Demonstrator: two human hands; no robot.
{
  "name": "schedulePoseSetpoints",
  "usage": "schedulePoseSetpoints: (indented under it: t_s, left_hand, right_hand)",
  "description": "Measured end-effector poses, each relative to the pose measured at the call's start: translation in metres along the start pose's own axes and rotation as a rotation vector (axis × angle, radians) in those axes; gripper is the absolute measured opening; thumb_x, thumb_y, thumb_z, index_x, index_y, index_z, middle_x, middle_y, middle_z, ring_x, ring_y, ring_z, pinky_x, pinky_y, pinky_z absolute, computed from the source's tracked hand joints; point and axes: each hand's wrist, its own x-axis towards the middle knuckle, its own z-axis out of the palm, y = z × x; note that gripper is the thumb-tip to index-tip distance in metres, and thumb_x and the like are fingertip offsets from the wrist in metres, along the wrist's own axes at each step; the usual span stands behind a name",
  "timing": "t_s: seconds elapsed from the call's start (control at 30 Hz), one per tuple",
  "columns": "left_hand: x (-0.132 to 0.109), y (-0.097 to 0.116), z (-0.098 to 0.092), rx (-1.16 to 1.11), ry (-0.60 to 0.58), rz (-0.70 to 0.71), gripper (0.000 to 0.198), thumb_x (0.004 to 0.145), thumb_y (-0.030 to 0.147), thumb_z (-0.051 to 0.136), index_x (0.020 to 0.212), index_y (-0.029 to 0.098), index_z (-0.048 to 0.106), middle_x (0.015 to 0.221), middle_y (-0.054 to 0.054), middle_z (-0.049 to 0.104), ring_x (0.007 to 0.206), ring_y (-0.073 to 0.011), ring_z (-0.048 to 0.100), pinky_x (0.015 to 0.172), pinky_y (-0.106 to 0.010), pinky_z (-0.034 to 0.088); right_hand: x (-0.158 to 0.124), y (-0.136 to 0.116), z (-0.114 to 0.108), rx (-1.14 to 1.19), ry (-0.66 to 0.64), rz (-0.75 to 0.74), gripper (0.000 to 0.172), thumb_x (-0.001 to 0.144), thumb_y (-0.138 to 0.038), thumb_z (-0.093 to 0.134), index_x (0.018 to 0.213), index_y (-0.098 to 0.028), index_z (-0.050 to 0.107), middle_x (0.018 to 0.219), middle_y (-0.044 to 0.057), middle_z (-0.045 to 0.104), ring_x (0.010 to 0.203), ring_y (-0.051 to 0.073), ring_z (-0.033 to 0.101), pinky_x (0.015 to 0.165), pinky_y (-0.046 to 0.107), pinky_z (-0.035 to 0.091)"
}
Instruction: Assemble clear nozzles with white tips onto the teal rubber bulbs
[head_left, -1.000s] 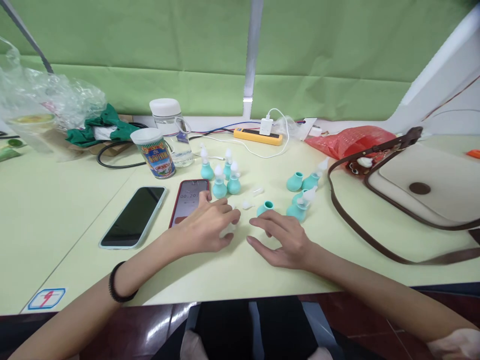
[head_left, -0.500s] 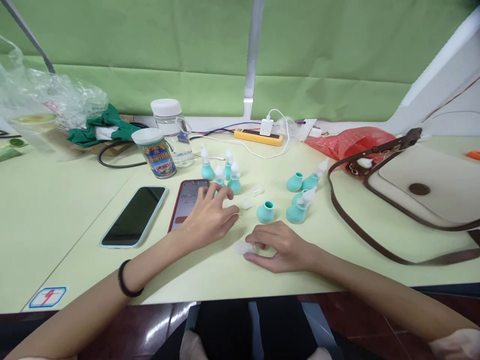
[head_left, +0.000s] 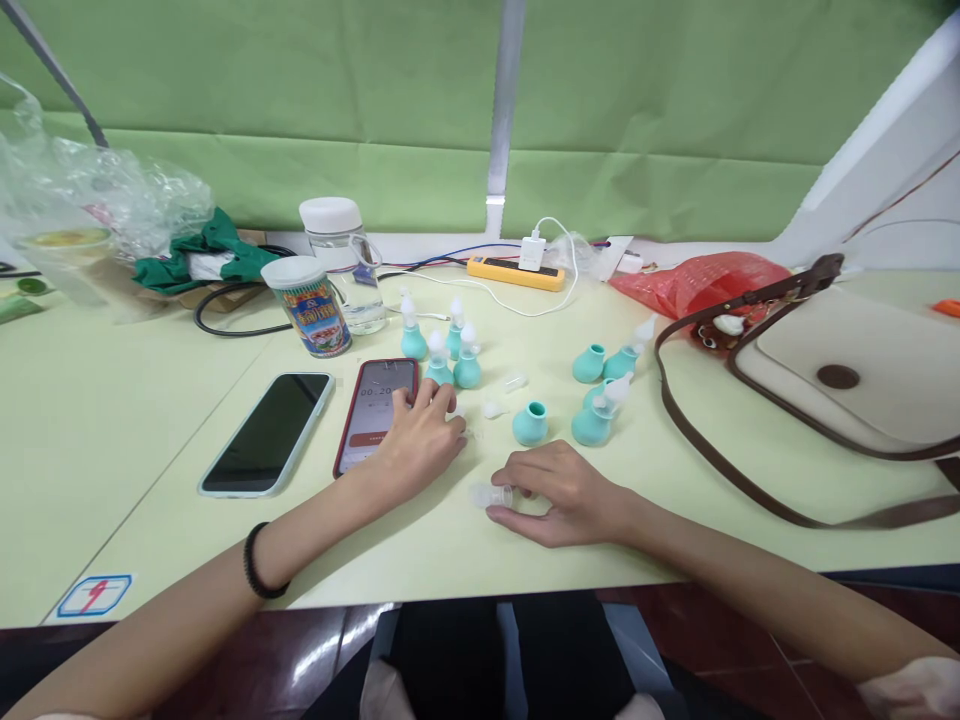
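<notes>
My right hand [head_left: 559, 495] is closed with thumb and fingers on a clear plastic cylinder [head_left: 491, 495], lying low over the table. My left hand [head_left: 424, 435] is curled beside the red-edged phone [head_left: 360, 420], its thumb and fingertips at a small clear plastic piece [head_left: 472, 433], partly hidden. An uncapped teal rubber bulb [head_left: 531, 425] stands open end up beyond my right hand. A whitish tip [head_left: 493, 410] and a clear tube-like piece [head_left: 516, 381] lie near it. Several teal bulbs with clear nozzles [head_left: 466, 370] stand at centre left; more teal bulbs [head_left: 592, 425] stand at the right.
A second phone [head_left: 266, 435] lies at the left. Behind are a noodle cup [head_left: 311, 310], a water bottle [head_left: 349, 265] and a yellow power strip [head_left: 516, 273]. A cream bag [head_left: 862, 370] with a brown strap and a red plastic bag [head_left: 697, 285] occupy the right side.
My left hand has moved slightly left and down, with its fingers drawn in around the small clear piece. My right hand stays in place with the clear cylinder.
</notes>
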Motion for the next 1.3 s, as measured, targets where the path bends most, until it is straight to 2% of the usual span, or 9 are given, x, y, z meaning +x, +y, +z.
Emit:
schedulePoseSetpoints:
  t_s: [0.13, 0.27, 0.37, 0.5, 0.67, 0.83, 1.03, 1.13, 1.3]
  left_hand:
    - [0.0, 0.002, 0.002, -0.006, 0.007, -0.013, 0.023, 0.081, 0.018, 0.04, 0.075, 0.013, 0.062, 0.091, -0.015, 0.052, 0.087, -0.0291, 0.043, 0.061, -0.043, 0.033]
    - [-0.001, 0.004, -0.001, -0.138, 0.097, -0.009, 0.021, 0.08, 0.019, 0.042, 0.071, 0.013, 0.06, 0.082, -0.011, 0.057, 0.083, -0.0266, 0.047, 0.063, -0.044, 0.033]
    - [-0.003, 0.006, -0.006, -0.486, 0.21, 0.072, 0.015, 0.078, 0.02, 0.047, 0.069, 0.014, 0.058, 0.068, -0.005, 0.06, 0.074, -0.0186, 0.051, 0.066, -0.038, 0.037]
    - [-0.006, 0.01, -0.007, -0.963, 0.324, 0.151, 0.008, 0.071, 0.015, 0.055, 0.064, 0.013, 0.058, 0.066, -0.003, 0.061, 0.066, -0.0125, 0.054, 0.061, -0.026, 0.043]
    - [-0.008, 0.01, -0.004, -1.244, 0.243, 0.051, 0.004, 0.068, 0.014, 0.06, 0.065, 0.012, 0.062, 0.067, -0.005, 0.064, 0.065, -0.014, 0.058, 0.061, -0.027, 0.047]
    - [-0.006, 0.007, -0.001, -1.49, 0.186, -0.122, 0.006, 0.065, 0.016, 0.065, 0.069, 0.013, 0.064, 0.07, -0.007, 0.066, 0.067, -0.0159, 0.061, 0.063, -0.029, 0.05]
    - [-0.006, 0.009, 0.0, -1.602, 0.228, -0.141, 0.01, 0.061, 0.012, 0.068, 0.07, 0.016, 0.067, 0.071, -0.005, 0.068, 0.068, -0.0166, 0.062, 0.062, -0.028, 0.051]
    - [-0.008, 0.01, -0.003, -1.614, 0.28, -0.107, 0.013, 0.06, 0.009, 0.068, 0.071, 0.017, 0.068, 0.073, -0.004, 0.068, 0.069, -0.0167, 0.062, 0.063, -0.029, 0.051]
    - [-0.009, 0.012, -0.007, -1.583, 0.276, -0.046, 0.016, 0.063, 0.007, 0.066, 0.075, 0.018, 0.068, 0.076, -0.005, 0.068, 0.071, -0.0172, 0.063, 0.064, -0.03, 0.051]
  right_hand:
    - [0.001, 0.0, 0.001, -0.006, 0.019, 0.029, 0.013, 0.073, -0.027, 0.054, 0.074, -0.014, 0.055, 0.052, -0.002, 0.052, 0.046, 0.009, 0.045, 0.043, 0.022, 0.029]
    - [0.001, 0.0, 0.002, 0.016, 0.041, 0.087, 0.011, 0.072, -0.025, 0.053, 0.075, -0.014, 0.054, 0.052, -0.002, 0.052, 0.047, 0.009, 0.047, 0.044, 0.021, 0.031]
    - [0.001, 0.001, 0.003, 0.03, 0.086, 0.133, 0.008, 0.071, -0.022, 0.053, 0.07, -0.015, 0.053, 0.05, -0.002, 0.05, 0.045, 0.008, 0.045, 0.043, 0.02, 0.032]
    - [0.003, 0.002, 0.003, 0.055, 0.17, 0.206, 0.005, 0.067, -0.019, 0.055, 0.066, -0.014, 0.053, 0.047, -0.003, 0.047, 0.042, 0.007, 0.042, 0.042, 0.019, 0.033]
    - [0.007, -0.003, 0.001, 0.219, 0.221, 0.343, 0.005, 0.065, -0.017, 0.057, 0.064, -0.013, 0.055, 0.048, -0.001, 0.051, 0.041, 0.006, 0.046, 0.041, 0.019, 0.038]
    - [0.009, -0.005, -0.002, 0.434, 0.25, 0.549, 0.009, 0.065, -0.021, 0.06, 0.068, -0.014, 0.057, 0.054, 0.001, 0.056, 0.044, 0.007, 0.049, 0.041, 0.019, 0.043]
    - [0.01, -0.003, -0.003, 0.634, 0.209, 0.718, 0.015, 0.061, -0.026, 0.065, 0.067, -0.014, 0.06, 0.054, 0.0, 0.056, 0.046, 0.007, 0.048, 0.042, 0.019, 0.042]
    - [0.01, -0.003, -0.002, 0.711, 0.189, 0.746, 0.015, 0.059, -0.024, 0.067, 0.066, -0.013, 0.061, 0.054, 0.0, 0.056, 0.046, 0.007, 0.048, 0.043, 0.019, 0.042]
    - [0.01, -0.004, -0.001, 0.784, 0.205, 0.763, 0.014, 0.056, -0.019, 0.069, 0.065, -0.012, 0.061, 0.054, 0.001, 0.056, 0.046, 0.008, 0.049, 0.042, 0.02, 0.042]
